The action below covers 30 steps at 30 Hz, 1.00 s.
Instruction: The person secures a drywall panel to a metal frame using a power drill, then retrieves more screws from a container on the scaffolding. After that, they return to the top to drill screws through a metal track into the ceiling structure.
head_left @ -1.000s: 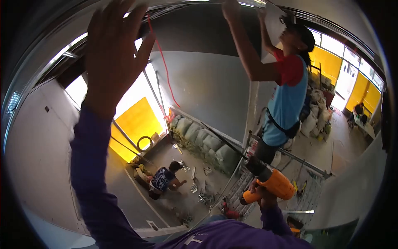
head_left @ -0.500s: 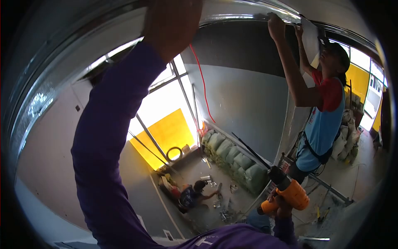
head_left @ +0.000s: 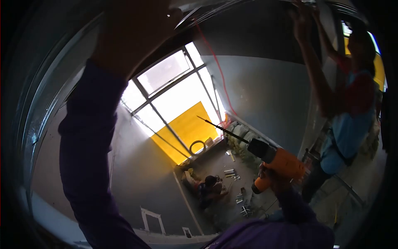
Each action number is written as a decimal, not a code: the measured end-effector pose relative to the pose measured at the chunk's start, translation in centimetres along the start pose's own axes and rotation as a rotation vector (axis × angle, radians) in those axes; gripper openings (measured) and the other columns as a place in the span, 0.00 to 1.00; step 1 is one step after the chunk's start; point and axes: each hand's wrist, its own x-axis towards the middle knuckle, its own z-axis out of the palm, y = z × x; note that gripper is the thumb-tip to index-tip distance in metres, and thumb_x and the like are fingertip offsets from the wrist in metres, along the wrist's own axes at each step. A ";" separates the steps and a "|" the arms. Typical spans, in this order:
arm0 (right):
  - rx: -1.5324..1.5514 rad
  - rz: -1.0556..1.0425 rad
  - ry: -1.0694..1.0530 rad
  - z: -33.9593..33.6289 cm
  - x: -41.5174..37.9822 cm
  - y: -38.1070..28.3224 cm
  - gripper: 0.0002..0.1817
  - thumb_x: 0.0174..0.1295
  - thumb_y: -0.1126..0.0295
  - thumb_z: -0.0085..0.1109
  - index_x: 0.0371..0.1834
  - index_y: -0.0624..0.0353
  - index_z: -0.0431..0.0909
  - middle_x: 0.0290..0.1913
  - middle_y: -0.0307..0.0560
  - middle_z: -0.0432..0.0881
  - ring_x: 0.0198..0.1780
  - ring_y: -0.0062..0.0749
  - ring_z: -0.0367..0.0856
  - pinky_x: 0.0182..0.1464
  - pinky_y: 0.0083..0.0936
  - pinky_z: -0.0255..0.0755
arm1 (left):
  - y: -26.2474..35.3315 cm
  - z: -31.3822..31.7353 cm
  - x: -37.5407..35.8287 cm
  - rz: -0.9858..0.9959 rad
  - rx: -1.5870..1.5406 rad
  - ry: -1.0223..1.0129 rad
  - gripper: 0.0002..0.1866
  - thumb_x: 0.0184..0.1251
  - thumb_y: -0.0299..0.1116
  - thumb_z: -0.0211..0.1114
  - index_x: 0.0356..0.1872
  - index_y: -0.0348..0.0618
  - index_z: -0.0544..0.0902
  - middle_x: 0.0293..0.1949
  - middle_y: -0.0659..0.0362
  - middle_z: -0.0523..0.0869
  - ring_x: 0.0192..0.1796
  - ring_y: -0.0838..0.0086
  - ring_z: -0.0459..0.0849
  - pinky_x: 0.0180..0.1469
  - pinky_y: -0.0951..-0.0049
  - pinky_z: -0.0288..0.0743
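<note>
My right hand [head_left: 273,181] grips an orange and black power drill [head_left: 288,165] by its handle. Its long thin bit [head_left: 226,131] points up and to the left, with the tip in front of the bright window. My left hand [head_left: 134,35] is raised at the top left, close to shiny metal framing [head_left: 213,11] along the ceiling. That hand is dark and partly cut off by the frame, so its grip is hidden. The drill bit touches nothing that I can make out.
On the right, a co-worker [head_left: 346,124] reaches both arms up to the ceiling. Another person [head_left: 208,191] crouches below among metal pieces [head_left: 230,172]. Filled sacks [head_left: 244,133] line the wall. A red cable [head_left: 219,70] hangs down, and a metal rail [head_left: 348,189] runs at lower right.
The drill has risen and swung so its bit shows fully before the window. My left hand has shifted left. The view has turned, bringing more of the window in and darkening.
</note>
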 end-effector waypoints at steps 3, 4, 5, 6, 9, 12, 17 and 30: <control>0.047 -0.016 -0.189 -2.0 5.7 1.4 0.16 0.62 0.72 0.63 0.52 0.60 0.74 0.42 0.47 0.80 0.37 0.28 0.80 0.40 0.27 0.76 | 0.1 2.1 0.3 0.031 -0.051 0.124 0.23 0.54 0.38 0.70 0.50 0.40 0.79 0.46 0.45 0.75 0.53 0.53 0.74 0.59 0.55 0.68; 0.101 0.040 -0.191 -3.0 7.1 2.2 0.14 0.64 0.71 0.61 0.51 0.62 0.74 0.41 0.46 0.80 0.37 0.28 0.80 0.42 0.27 0.76 | 0.1 3.1 0.3 0.030 -0.129 0.164 0.24 0.53 0.38 0.71 0.50 0.40 0.79 0.46 0.46 0.75 0.53 0.53 0.74 0.58 0.56 0.69; 0.109 0.077 -0.215 -3.8 8.6 2.7 0.14 0.64 0.70 0.61 0.50 0.62 0.74 0.40 0.46 0.80 0.37 0.27 0.80 0.43 0.26 0.75 | 0.1 4.1 0.4 0.032 -0.206 0.205 0.24 0.52 0.39 0.72 0.50 0.40 0.78 0.45 0.46 0.75 0.52 0.54 0.74 0.58 0.57 0.69; 0.119 0.114 -0.250 -4.5 10.3 3.1 0.13 0.65 0.69 0.60 0.49 0.63 0.74 0.38 0.46 0.80 0.37 0.27 0.80 0.44 0.25 0.74 | 0.2 4.6 0.5 0.043 -0.218 0.208 0.25 0.52 0.39 0.71 0.51 0.40 0.78 0.46 0.46 0.75 0.53 0.54 0.74 0.58 0.57 0.68; -0.021 0.185 -0.280 -7.6 14.5 5.3 0.15 0.60 0.68 0.63 0.45 0.62 0.71 0.32 0.46 0.77 0.31 0.29 0.76 0.37 0.27 0.71 | 1.8 5.5 2.1 0.085 -0.116 0.091 0.26 0.54 0.41 0.69 0.52 0.39 0.76 0.48 0.46 0.74 0.55 0.55 0.73 0.59 0.58 0.68; 0.059 0.263 -0.366 -11.8 18.6 9.2 0.14 0.61 0.67 0.62 0.44 0.61 0.71 0.31 0.44 0.76 0.30 0.27 0.75 0.36 0.26 0.70 | 4.0 6.0 4.2 0.116 -0.014 -0.057 0.27 0.56 0.43 0.68 0.54 0.38 0.74 0.51 0.45 0.73 0.56 0.55 0.72 0.61 0.59 0.67; -0.015 0.171 -0.516 -11.9 21.9 12.4 0.13 0.64 0.64 0.61 0.43 0.60 0.71 0.28 0.41 0.75 0.28 0.23 0.73 0.34 0.21 0.68 | 8.5 6.5 8.7 0.133 0.135 -0.298 0.30 0.58 0.45 0.65 0.57 0.36 0.71 0.54 0.45 0.72 0.59 0.56 0.71 0.63 0.60 0.66; -0.334 0.075 -0.755 -10.4 26.0 14.8 0.32 0.47 0.58 0.72 0.57 0.56 0.75 0.48 0.47 0.79 0.53 0.41 0.77 0.55 0.32 0.71 | 21.4 12.9 20.5 0.073 0.324 -0.582 0.36 0.65 0.53 0.57 0.64 0.33 0.64 0.63 0.43 0.68 0.67 0.58 0.67 0.68 0.64 0.63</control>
